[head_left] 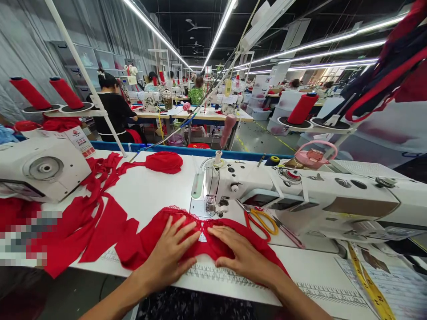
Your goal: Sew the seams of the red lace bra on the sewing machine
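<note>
A red bra [155,233] with lace trim lies spread over the white sewing table, just in front of the sewing machine's needle area. My left hand [175,249] rests on its left cup, fingers spread flat. On the right cup lies my right hand [235,251], also flat with the fingers stretched out. Between my hands the narrow centre piece shows a small gap. The white sewing machine [267,189] stands right behind the bra, its needle head [211,195] close above the lace edge.
Scissors with orange and yellow handles [263,222] lie right of the bra. Red fabric pieces [100,222] heap at the left beside another machine [43,169]. A yellow tape measure [370,284] lies at the right, and a printed ruler [313,291] runs along the front edge. Co-workers sit farther back.
</note>
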Motion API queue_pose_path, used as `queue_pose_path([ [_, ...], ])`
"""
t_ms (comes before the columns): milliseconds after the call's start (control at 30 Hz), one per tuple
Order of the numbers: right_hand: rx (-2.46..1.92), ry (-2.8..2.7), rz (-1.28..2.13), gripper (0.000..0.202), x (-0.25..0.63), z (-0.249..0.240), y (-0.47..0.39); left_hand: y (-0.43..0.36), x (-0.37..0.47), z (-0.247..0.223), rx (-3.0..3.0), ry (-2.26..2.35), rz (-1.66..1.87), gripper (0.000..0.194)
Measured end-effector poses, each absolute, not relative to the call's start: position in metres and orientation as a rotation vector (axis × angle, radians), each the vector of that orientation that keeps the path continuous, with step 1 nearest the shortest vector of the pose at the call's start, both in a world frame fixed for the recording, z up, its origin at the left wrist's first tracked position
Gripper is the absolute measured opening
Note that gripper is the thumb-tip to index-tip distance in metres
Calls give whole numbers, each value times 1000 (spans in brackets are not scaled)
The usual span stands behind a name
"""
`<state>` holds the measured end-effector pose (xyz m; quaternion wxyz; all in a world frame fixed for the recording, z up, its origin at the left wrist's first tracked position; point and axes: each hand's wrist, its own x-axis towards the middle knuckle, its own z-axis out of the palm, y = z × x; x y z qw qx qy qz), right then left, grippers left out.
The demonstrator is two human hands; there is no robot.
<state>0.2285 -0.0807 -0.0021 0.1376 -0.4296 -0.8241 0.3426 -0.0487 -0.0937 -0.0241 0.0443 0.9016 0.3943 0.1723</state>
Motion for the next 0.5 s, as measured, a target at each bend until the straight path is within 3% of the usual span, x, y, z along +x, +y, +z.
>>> queue_pose_path([
  [100,-1141,-2341,780,39,224,-5,-85,-103,-34,-18,2817,961,594,44],
  [167,-1072,-2326,681,27,220,-9,-85,-108,-25,-20,2820,910,589,48],
  [400,-1058,-2406,357,26,221,-21,-82,-118,-22,-28,2860,936,510,52],
  [500,-1151,-2355,67,28,225,-21,-80,-116,-23,-21,2752,948,577,44],
])
